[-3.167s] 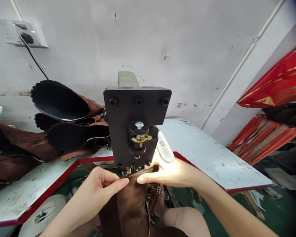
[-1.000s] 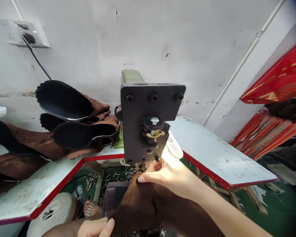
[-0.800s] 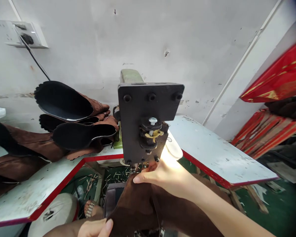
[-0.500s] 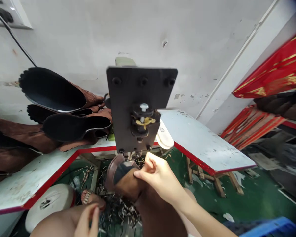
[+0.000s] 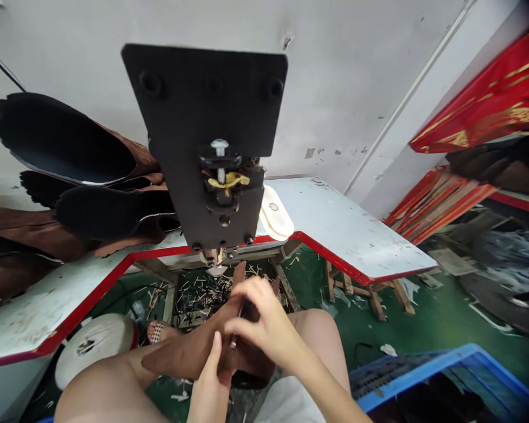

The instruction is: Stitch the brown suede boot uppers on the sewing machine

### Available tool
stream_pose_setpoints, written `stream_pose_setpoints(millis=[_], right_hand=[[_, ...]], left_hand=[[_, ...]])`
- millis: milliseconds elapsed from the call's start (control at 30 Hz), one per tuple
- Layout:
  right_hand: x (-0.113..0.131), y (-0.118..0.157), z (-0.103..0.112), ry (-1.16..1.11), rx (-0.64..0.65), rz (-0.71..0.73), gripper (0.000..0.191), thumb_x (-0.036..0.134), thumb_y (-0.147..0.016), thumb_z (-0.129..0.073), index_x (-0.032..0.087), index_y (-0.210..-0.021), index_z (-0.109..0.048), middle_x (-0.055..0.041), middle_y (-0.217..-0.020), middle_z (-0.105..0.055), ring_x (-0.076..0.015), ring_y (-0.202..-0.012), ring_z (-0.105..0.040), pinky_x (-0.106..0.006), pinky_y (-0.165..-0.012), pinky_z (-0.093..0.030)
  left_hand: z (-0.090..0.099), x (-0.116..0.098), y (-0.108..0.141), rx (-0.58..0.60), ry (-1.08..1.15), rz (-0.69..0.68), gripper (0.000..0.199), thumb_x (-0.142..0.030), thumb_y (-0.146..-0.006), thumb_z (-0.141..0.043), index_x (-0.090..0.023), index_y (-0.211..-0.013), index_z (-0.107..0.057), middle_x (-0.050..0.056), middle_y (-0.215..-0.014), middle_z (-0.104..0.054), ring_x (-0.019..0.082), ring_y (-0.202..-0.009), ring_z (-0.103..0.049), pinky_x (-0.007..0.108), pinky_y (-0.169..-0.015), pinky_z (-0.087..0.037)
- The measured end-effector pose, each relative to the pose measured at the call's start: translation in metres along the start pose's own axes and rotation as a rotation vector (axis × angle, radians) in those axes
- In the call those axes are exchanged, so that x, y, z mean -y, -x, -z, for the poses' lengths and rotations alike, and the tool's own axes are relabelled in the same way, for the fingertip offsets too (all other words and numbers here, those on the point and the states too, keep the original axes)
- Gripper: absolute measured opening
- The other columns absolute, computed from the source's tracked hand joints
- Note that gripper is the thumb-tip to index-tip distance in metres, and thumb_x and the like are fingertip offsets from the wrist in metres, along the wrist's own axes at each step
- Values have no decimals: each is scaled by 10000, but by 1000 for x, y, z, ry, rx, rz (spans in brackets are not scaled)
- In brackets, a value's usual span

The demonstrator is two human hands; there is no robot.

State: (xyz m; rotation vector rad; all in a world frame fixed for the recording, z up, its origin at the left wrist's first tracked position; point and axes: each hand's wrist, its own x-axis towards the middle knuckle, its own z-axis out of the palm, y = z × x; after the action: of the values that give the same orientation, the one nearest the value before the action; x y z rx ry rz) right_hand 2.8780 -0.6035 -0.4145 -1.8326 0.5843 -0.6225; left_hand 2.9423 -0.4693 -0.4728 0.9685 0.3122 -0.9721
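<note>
A brown boot upper (image 5: 189,350) lies across my lap, below the sewing machine head (image 5: 167,194) and apart from its needle area (image 5: 214,258). My left hand (image 5: 211,382) grips its near side, thumb laid on top and the other fingers underneath. From the right, my right hand (image 5: 264,320) bends over the upper with finger and thumb curled at it. Between them shows a dark, narrow strip with a shiny end (image 5: 233,342); I cannot make out its kind. Part of the upper is hidden behind my right hand.
Several brown boot uppers with black linings (image 5: 70,141) are stacked at left on the red-edged worktable (image 5: 335,229). A white stool (image 5: 97,346) stands lower left. A blue crate (image 5: 423,370) holds dark pieces at lower right. Scraps (image 5: 203,296) litter the floor beneath the machine.
The boot upper has come away from the needle area down onto my lap. My left hand has moved right and taken hold of it. The view has shifted, and the machine head appears larger.
</note>
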Motion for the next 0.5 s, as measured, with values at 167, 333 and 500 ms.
stream_pose_setpoints(millis=[167, 333, 500], right_hand=[[-22, 40, -21, 85, 63, 80, 49, 231, -875, -760, 238, -921, -776, -34, -930, -660, -203, -857, -656, -309, -770, -528], [-33, 47, -39, 267, -83, 283, 190, 245, -1004, -509, 270, -939, -686, -62, -883, -710, -260, -830, -637, -403, -748, -517], [-38, 26, -14, 315, -302, 117, 191, 280, -972, -514, 265, -784, -548, -47, -819, -635, -277, -835, -581, -443, -776, -462]], left_hand=[[-3, -3, -2, -31, 59, 11, 177, -51, -950, -571, -56, -977, -745, 173, -1060, -785, 200, -843, -768, 282, -740, -652], [7, 4, -7, -71, 32, 35, 301, -128, -964, -566, -93, -1240, -683, 155, -1015, -800, 238, -939, -780, 314, -830, -651], [45, 3, 4, -123, -61, 27, 423, -216, -843, -751, -253, -1261, -693, 73, -1080, -802, 274, -1267, -635, 288, -981, -572]])
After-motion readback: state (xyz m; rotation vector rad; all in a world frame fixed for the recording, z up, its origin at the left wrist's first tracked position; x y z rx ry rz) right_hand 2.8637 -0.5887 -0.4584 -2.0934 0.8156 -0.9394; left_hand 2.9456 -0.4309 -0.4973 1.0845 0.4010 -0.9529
